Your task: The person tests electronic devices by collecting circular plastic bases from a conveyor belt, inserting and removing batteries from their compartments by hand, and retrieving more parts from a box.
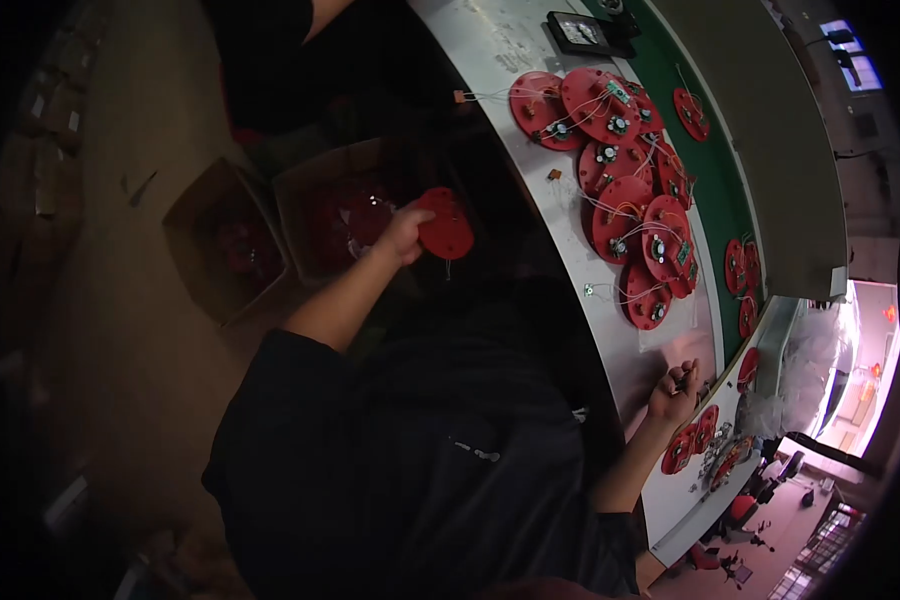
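My left hand [404,237] is closed on the edge of a red round plate [446,224], from which thin wires hang. It holds the plate off to the left of the table, beside an open cardboard box [288,212] with red parts and clear plastic inside. My right hand [675,392] is over the table's near end, palm up with curled fingers. Something small and dark shows between those fingers, too small to name. Beyond it lies a pile of red round plates [625,205] carrying small circuit boards, round metal-coloured parts and loose white wires.
A second cardboard box [228,240] stands on the floor at left. On the white table [570,235] lies a black device [582,34]. More red plates [692,112] rest on the green strip. Another person's arm [325,14] shows at the top. Small metal parts [715,452] lie at lower right.
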Motion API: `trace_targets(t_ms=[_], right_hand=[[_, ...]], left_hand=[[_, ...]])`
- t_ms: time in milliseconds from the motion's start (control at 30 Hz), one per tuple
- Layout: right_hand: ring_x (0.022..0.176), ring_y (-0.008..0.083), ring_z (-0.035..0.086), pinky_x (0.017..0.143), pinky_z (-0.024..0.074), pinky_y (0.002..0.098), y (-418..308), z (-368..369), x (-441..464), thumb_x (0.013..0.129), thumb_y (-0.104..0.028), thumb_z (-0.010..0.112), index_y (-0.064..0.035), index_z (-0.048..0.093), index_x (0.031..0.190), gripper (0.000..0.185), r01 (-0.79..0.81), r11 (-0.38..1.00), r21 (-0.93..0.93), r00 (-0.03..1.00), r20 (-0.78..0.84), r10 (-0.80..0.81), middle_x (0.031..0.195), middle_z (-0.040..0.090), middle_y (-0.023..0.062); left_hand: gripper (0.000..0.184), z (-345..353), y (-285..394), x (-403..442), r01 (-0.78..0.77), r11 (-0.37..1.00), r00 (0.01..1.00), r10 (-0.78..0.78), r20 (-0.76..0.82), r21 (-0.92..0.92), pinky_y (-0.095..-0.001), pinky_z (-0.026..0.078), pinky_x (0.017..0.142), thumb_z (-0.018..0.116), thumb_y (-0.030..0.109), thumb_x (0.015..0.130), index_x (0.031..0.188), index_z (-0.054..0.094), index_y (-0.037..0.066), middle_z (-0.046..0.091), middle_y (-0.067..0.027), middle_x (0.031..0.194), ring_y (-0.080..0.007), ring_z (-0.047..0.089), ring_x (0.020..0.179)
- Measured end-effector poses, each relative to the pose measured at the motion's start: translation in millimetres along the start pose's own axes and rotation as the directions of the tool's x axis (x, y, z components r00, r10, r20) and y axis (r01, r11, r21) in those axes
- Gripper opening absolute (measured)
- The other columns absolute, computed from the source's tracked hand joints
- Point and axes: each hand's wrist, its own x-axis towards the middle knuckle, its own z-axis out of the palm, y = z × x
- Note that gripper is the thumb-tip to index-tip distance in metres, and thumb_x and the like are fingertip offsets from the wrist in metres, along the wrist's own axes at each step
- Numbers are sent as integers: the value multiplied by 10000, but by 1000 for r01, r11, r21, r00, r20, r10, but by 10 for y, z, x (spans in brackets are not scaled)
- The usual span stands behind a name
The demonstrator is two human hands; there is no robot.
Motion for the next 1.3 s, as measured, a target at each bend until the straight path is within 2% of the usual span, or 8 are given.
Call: trace_targets(t_ms=[133, 200, 233, 333, 467, 500, 800, 1300], right_hand=[[689, 131, 511, 450, 372, 196, 60, -60, -53, 928, -141, 481, -77, 501, 1168, 249, 43, 999, 12, 996, -73, -42, 939, 570, 49], [692, 155, 522, 450, 372, 212, 55, 88, -118, 906, -110, 507, -78, 494, 1134, 231, 35, 999, 17, 990, -139, -32, 893, 576, 64], [691, 165, 527, 451, 376, 216, 49, 196, -127, 900, -89, 497, -67, 493, 1122, 223, 43, 999, 1, 980, -193, -42, 894, 577, 78], [707, 169, 547, 473, 391, 212, 23, 376, -147, 864, -39, 491, -57, 508, 1108, 246, -35, 999, 13, 971, -237, 37, 884, 568, 71], [696, 181, 578, 476, 422, 231, -16, 487, -107, 859, 5, 474, 24, 504, 1139, 282, -50, 995, -84, 969, -244, 28, 884, 582, 131], [675, 167, 573, 474, 421, 228, -39, 527, -87, 860, 1, 487, 27, 510, 1144, 286, -56, 985, -161, 963, -270, 11, 873, 589, 130], [549, 141, 552, 456, 421, 245, -211, 315, 122, 868, -56, 539, 18, 540, 1102, 245, -196, 979, -55, 973, -131, 187, 726, 589, 94], [585, 101, 500, 450, 358, 198, -271, 59, -239, 830, -77, 613, -24, 542, 1006, 196, -196, 978, -70, 944, -283, 169, 806, 613, 85]], left_hand=[[296, -925, -985, 1534, -174, 869, 983, 129, 129, 462, -364, 451, 904, 482, 158, 871, 1145, 552, 68, 622, -85, 1055, -231, 592, 960], [351, -1220, -1509, 2586, -610, 59, 762, 317, 564, 790, -397, 427, 917, 491, 258, 900, 1179, 533, 50, 606, -111, 1096, -269, 565, 1010], [429, -147, -893, 1915, -322, 614, 944, 153, 292, 721, -411, 403, 935, 426, 340, 939, 1220, 505, 26, 576, -138, 1153, -287, 542, 1049], [406, 144, -651, 1218, -132, 698, 972, -49, 231, 704, -383, 429, 877, 437, 338, 940, 1188, 518, 26, 587, -117, 1103, -250, 554, 1007], [367, 680, -95, 726, 321, 709, 943, -300, -143, 628, -327, 482, 761, 459, 334, 942, 1124, 543, 27, 610, -75, 1004, -176, 579, 922], [322, 856, 272, 601, 480, 227, 815, -473, -335, 848, -340, 495, 744, 510, 279, 912, 1088, 550, 12, 631, -97, 952, -195, 608, 863], [480, 2926, 1471, -253, -250, 674, 702, -368, 609, 695, -361, 531, 719, 593, 274, 819, 1122, 492, -86, 617, -234, 950, -294, 642, 820], [310, 6275, -3946, 1357, -948, -302, 276, -626, 730, 100, -436, 437, 896, 563, 191, 790, 1036, 582, 4, 543, -223, 1100, -378, 509, 1048]])
